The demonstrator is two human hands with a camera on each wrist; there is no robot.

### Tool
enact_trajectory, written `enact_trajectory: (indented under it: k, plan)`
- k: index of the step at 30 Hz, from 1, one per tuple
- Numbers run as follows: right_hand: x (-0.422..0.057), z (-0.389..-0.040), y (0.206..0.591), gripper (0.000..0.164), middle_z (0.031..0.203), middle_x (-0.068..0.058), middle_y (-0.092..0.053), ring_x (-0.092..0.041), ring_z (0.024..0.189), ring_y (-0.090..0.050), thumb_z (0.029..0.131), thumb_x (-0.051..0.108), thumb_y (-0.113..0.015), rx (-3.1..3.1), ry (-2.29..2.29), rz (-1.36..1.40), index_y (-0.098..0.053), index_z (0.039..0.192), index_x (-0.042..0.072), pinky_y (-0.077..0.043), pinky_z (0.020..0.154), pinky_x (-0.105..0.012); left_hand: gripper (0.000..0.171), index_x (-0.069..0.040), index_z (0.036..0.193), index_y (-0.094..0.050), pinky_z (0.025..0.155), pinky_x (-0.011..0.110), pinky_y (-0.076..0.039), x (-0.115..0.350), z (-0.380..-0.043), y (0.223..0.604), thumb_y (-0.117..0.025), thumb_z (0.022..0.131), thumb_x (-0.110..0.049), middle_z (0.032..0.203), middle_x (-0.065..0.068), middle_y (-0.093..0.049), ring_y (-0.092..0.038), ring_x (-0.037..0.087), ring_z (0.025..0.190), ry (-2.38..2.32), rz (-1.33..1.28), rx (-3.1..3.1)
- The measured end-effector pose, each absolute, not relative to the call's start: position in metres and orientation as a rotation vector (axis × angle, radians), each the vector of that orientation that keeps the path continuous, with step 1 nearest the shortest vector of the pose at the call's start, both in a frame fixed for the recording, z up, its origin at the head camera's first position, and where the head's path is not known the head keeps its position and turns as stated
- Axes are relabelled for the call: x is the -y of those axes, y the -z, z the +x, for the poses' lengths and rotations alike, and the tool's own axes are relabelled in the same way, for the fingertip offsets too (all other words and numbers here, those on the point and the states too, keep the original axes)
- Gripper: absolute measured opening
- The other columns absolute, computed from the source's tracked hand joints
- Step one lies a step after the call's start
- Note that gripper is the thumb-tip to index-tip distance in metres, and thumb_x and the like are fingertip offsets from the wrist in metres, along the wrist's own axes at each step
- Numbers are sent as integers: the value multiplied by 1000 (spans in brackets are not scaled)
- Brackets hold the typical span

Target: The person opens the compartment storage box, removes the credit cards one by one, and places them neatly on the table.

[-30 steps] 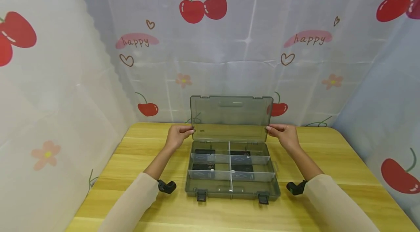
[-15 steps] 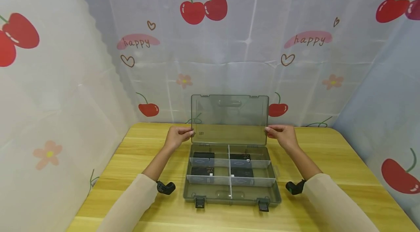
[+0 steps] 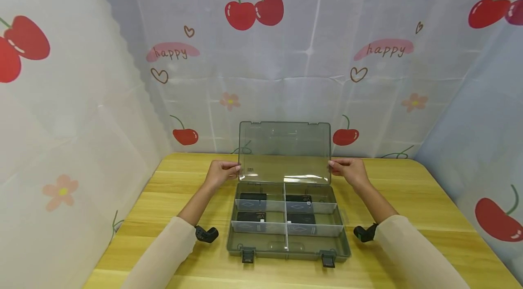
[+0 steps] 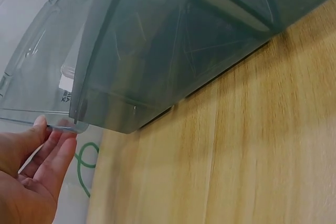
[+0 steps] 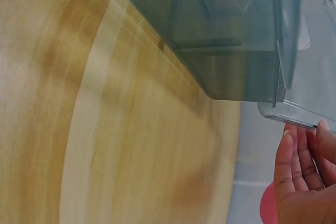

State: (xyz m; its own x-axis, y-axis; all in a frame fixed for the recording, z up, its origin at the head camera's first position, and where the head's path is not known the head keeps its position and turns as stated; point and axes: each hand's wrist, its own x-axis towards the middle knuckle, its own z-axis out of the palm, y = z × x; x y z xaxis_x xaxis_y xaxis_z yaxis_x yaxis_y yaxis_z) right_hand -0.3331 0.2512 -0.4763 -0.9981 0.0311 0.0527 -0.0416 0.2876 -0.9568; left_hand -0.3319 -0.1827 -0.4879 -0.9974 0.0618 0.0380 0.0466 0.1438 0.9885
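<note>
A translucent grey compartment box rests on the table with its lid raised at the back. My left hand pinches the lid's left side edge between thumb and fingers, low down near the hinge. On the opposite edge, my right hand pinches the lid likewise. The left wrist view shows the left thumb and fingers at the lid's rim; the right wrist view shows the right fingers at its other rim. Black cards, some marked VIP, lie in several of the box's compartments.
Two dark latches hang unfastened on the box's front. White dividers split its inside. The wooden table ends at the back against a cherry-print curtain, close behind the raised lid.
The lid has tilted further back, away from me. The box has slid slightly nearer to me. Both hands keep their pinch on the lid's edges, and the right one has shifted slightly left.
</note>
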Motion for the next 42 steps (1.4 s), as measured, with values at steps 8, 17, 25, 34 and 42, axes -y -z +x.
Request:
enact_trajectory:
  k: [8,17,25,34,42]
  plan:
    - [-251,-333,481,42,103,-5,-77,-6,84,-74,96,17,-68,2485,-1958,-14,-63,126,-12,-58,94,-43,29,11,119,-69,87,44,-60,182,-333,493,-68,94,-3,116,28,-70,-74,32,98,-2066,39,-2321]
    - [-254,-329,487,53,96,7,-73,-4,85,-73,93,4,-70,2394,-2153,84,-50,138,-16,-62,78,-24,33,8,123,-68,95,53,-54,183,-331,495,-70,92,-3,120,25,-69,-75,19,93,-2079,15,-2285]
    - [-254,-329,492,56,98,4,-71,-4,87,-72,92,-2,-69,2332,-2209,128,-46,142,-13,-61,77,-22,36,5,126,-67,92,50,-57,184,-331,500,-71,91,-2,112,19,-73,-74,12,86,-2093,12,-2267]
    - [-253,-330,498,57,97,4,-74,-6,87,-74,92,-3,-67,2292,-2232,128,-46,145,-8,-61,79,-24,41,0,131,-65,85,37,-61,185,-333,508,-71,90,-1,108,16,-75,-73,9,84,-2102,41,-2276]
    - [-252,-328,500,57,90,11,-70,-3,81,-71,93,-2,-67,2338,-2200,97,-45,144,-11,-60,76,-20,41,5,132,-62,85,36,-61,186,-331,511,-70,92,-1,111,21,-73,-74,10,86,-2083,90,-2284]
